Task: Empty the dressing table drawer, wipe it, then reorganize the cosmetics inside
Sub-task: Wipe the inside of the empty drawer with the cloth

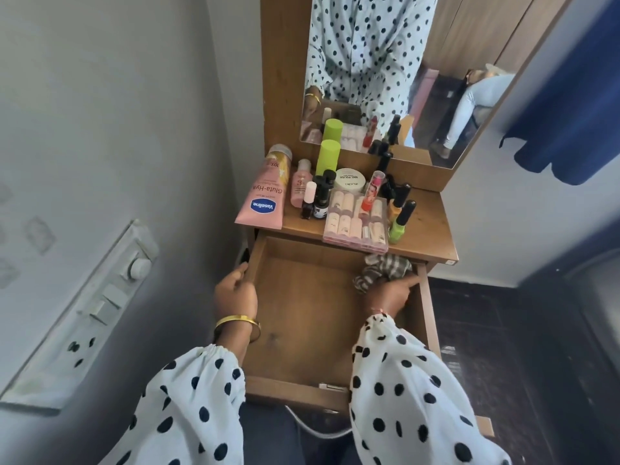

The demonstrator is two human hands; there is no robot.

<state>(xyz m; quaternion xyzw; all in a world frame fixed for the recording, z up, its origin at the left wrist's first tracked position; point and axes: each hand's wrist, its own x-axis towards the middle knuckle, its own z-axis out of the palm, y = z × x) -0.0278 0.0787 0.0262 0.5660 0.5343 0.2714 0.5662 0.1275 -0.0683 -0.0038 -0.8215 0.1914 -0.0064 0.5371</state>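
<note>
Head view: checked cloth (385, 270) bunched under right hand (391, 293) fingers (407, 281).

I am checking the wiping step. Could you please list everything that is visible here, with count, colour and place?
drawer: 1, brown wood, pulled open, only the cloth inside
cloth: 1, checked grey-white, drawer's far right corner
Vaseline tube: 1, pink, tabletop left edge
green can: 1, by the mirror
white jar: 1, tabletop middle
clear box: 1, pale tubes inside, tabletop front
green polish: 1, right of box
mirror: 1, behind tabletop
switch panel: 1, white, left wall
left hand: grips drawer's left wall
right hand: holds cloth
</note>
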